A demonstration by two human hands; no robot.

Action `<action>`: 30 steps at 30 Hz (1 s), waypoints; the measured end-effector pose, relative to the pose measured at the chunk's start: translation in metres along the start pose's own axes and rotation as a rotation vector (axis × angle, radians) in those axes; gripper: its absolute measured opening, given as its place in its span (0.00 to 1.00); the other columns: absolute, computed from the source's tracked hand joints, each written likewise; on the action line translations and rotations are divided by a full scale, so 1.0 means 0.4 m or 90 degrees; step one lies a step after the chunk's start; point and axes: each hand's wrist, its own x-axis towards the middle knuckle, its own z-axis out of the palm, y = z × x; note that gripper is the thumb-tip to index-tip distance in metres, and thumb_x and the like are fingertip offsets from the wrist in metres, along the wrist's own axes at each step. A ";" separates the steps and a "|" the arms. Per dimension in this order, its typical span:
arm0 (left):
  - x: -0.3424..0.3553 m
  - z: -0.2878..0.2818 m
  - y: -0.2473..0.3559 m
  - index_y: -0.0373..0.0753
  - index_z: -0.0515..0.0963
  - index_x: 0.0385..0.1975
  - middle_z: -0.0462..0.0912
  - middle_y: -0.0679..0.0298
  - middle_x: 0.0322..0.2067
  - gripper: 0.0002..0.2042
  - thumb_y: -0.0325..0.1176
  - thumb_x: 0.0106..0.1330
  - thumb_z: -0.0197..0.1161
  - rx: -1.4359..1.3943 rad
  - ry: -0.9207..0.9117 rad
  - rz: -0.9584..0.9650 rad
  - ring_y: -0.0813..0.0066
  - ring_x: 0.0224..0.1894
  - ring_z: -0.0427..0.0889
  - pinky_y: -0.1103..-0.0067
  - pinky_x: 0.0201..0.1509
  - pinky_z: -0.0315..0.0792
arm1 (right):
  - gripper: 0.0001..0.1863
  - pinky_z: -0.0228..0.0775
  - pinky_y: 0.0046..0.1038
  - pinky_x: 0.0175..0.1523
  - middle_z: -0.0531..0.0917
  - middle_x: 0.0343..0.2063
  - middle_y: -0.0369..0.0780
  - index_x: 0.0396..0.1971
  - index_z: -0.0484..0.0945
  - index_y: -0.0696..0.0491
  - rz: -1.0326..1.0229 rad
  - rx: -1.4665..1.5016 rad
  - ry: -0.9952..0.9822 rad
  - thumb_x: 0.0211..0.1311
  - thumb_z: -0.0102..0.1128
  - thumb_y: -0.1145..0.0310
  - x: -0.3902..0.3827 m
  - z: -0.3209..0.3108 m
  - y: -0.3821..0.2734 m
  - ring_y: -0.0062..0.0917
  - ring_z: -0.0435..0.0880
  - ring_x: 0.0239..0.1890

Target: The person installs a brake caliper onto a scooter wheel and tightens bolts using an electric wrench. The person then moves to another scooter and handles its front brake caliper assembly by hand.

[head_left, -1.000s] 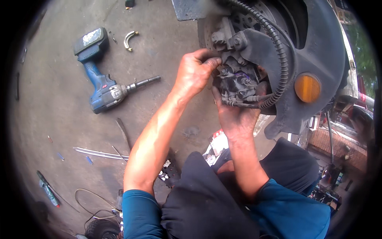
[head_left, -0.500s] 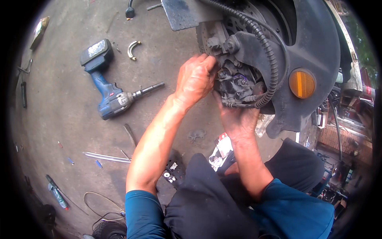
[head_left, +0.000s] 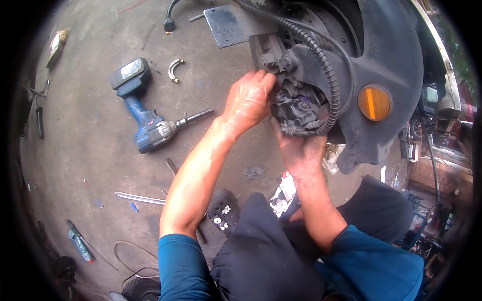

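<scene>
A dirty black brake caliper [head_left: 300, 111] sits at the wheel beneath the dark fender [head_left: 379, 55]. From the left my left hand [head_left: 249, 98] reaches its side, fingers curled in a closed grip; whatever is between the fingertips is hidden. My right hand [head_left: 304, 150] cups the caliper from below, thumb on its near left side and the other fingers out of sight behind it. A ribbed black hose [head_left: 330, 75] loops down past the caliper's right side. Just above it, bolts [head_left: 278, 61] stand out on the fork end.
A blue cordless impact wrench [head_left: 148, 120] lies on the concrete floor, left of my left forearm. Beyond it is a curved brake shoe [head_left: 174, 70]. Near my knee a black clog [head_left: 224, 213] shows. Metal bars [head_left: 138, 198] and a tube [head_left: 79, 246] lie to the left.
The whole view has shifted slightly, so floor things appear further right and the fender further left. Both hands keep their places at the caliper; my left hand has turned a little.
</scene>
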 end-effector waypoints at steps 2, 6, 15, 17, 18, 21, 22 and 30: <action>-0.002 0.002 -0.002 0.33 0.77 0.38 0.81 0.51 0.31 0.11 0.33 0.59 0.62 0.062 0.026 0.081 0.52 0.36 0.81 0.69 0.38 0.72 | 0.30 0.57 0.44 0.63 0.74 0.54 0.35 0.56 0.67 0.47 0.001 0.006 -0.011 0.59 0.53 0.44 0.000 -0.005 0.000 0.29 0.70 0.58; 0.018 -0.015 0.003 0.31 0.77 0.34 0.80 0.49 0.27 0.13 0.37 0.60 0.60 -0.190 -0.063 -0.189 0.54 0.33 0.80 0.69 0.37 0.71 | 0.29 0.59 0.42 0.62 0.74 0.53 0.35 0.55 0.68 0.47 0.015 0.013 -0.047 0.60 0.53 0.45 0.001 -0.022 0.000 0.29 0.71 0.57; -0.017 0.038 -0.021 0.30 0.76 0.34 0.78 0.60 0.23 0.15 0.39 0.63 0.57 -0.051 0.074 -0.004 0.74 0.25 0.74 0.78 0.30 0.69 | 0.27 0.59 0.42 0.61 0.74 0.53 0.35 0.55 0.68 0.48 -0.001 -0.010 0.001 0.62 0.51 0.46 -0.003 0.007 0.002 0.28 0.71 0.56; -0.017 0.061 -0.027 0.30 0.76 0.35 0.79 0.60 0.24 0.14 0.39 0.63 0.58 -0.173 0.127 -0.011 0.72 0.27 0.77 0.77 0.32 0.71 | 0.27 0.59 0.42 0.61 0.74 0.53 0.35 0.55 0.68 0.48 0.014 0.009 -0.015 0.62 0.50 0.46 0.001 -0.010 -0.005 0.28 0.71 0.57; -0.014 0.051 -0.020 0.30 0.76 0.35 0.79 0.60 0.24 0.14 0.39 0.63 0.58 -0.175 0.126 -0.011 0.72 0.27 0.77 0.77 0.32 0.71 | 0.27 0.59 0.42 0.61 0.74 0.53 0.36 0.55 0.68 0.48 0.028 0.022 -0.029 0.62 0.49 0.47 0.004 -0.018 -0.008 0.28 0.71 0.57; 0.011 -0.012 0.018 0.31 0.76 0.36 0.81 0.57 0.26 0.13 0.36 0.63 0.58 -0.311 -0.067 -0.311 0.68 0.30 0.80 0.75 0.34 0.72 | 0.28 0.58 0.41 0.62 0.73 0.54 0.36 0.56 0.67 0.48 0.039 0.010 -0.020 0.62 0.49 0.46 0.008 -0.010 -0.011 0.28 0.70 0.57; 0.020 -0.023 0.027 0.32 0.77 0.35 0.81 0.53 0.27 0.12 0.37 0.61 0.60 -0.339 -0.112 -0.348 0.60 0.31 0.80 0.72 0.35 0.72 | 0.28 0.58 0.41 0.62 0.73 0.54 0.36 0.56 0.67 0.48 0.038 0.009 -0.021 0.62 0.49 0.46 0.008 -0.013 -0.010 0.28 0.70 0.57; -0.021 0.034 -0.008 0.30 0.76 0.37 0.81 0.58 0.26 0.12 0.35 0.63 0.58 -0.034 0.117 0.060 0.66 0.26 0.77 0.68 0.34 0.70 | 0.31 0.58 0.41 0.62 0.72 0.55 0.36 0.57 0.67 0.48 -0.008 -0.013 -0.069 0.58 0.55 0.45 -0.001 -0.018 0.004 0.29 0.69 0.58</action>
